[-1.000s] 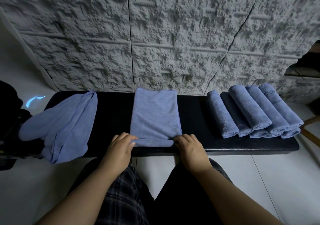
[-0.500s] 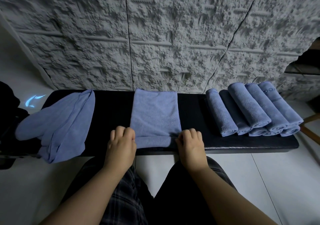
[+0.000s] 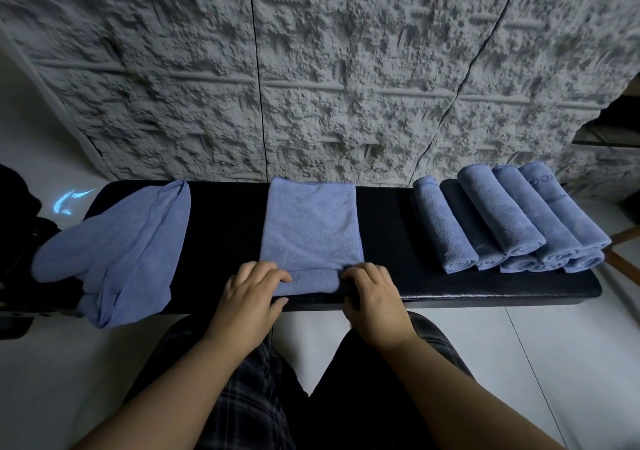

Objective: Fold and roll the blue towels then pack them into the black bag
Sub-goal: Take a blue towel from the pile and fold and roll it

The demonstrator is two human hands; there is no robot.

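Head view, looking down at black padded bench [image 3: 225, 228] set against rough grey textured wall [image 3: 311, 69]. Folded blue towel [image 3: 311, 228] lies flat at bench centre, long side running near to far, its near end turned up into a short started roll [image 3: 313, 281] at the near edge. Left hand [image 3: 251, 294] sits on left end of that roll, fingers curled over it, thumb at the near side, gripping it. Right hand [image 3: 372, 294] on right end of the roll, fingers curled on top, gripping too. Right part of bench: rolled blue towels [image 3: 509, 221], a tight stack lying side by side, slanting near-left to far-right, a few resting on top of lower ones, roll ends facing near; exact count hard to tell. Far-right roll shows faint printed lettering, not readable. Left end of bench: loose blue towels [image 3: 117, 245], unfolded heap draped over the near edge, hanging toward white tiled floor [image 3: 554, 345]. Containers: dark shape [image 3: 17, 228] at far left edge beside the bench, partly out of frame, too dark to tell if it is the bag or what is in it; no towel visibly inside anything. Small blue glow [image 3: 71, 200] on floor beside it. Plaid shorts [image 3: 242, 397] on person's legs at bottom. Wooden leg [image 3: 623, 238] at right edge.
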